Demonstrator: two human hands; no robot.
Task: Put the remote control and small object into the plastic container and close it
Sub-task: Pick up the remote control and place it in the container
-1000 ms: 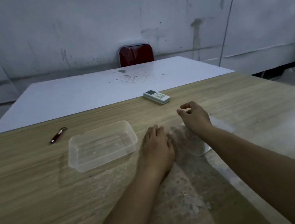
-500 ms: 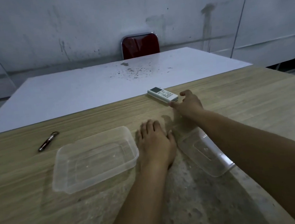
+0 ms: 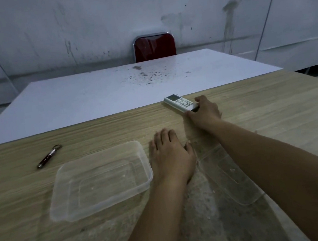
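Head view, work surface: a wood-grain table (image 3: 272, 111) is seen, butted against a white table (image 3: 92, 96) beyond; a red chair back (image 3: 155, 48) is noted at the far wall.
Remote control: the white air-conditioner remote (image 3: 180, 103) is lying flat at the far edge of the wood-grain table, display end pointing away, near end under the fingers.
Right hand: the right hand (image 3: 205, 113) is closed around the remote's near end, thumb on one long side and fingers on the other; whether it has been lifted cannot be told.
Left hand: the left hand (image 3: 171, 156) is laid flat and open on the table, holding nothing, just beside the container's right wall.
Container: the clear plastic container (image 3: 101, 180) is standing open and empty, left of the left hand.
Lid: the clear lid (image 3: 230, 175) is lying flat on the table, partly hidden beneath the right forearm.
Small object: a dark red keychain torch (image 3: 48, 156) is lying left of the container, well apart from both hands.
Handling, remote: judged rigid and light, with smooth sides; a pinch across the long edges is judged sound.
Handling, container and lid: judged thin, flexible and light; the container is likely to slide unless steadied, and the lid is best pressed along its rim.
Progress: judged early, nothing yet placed inside.
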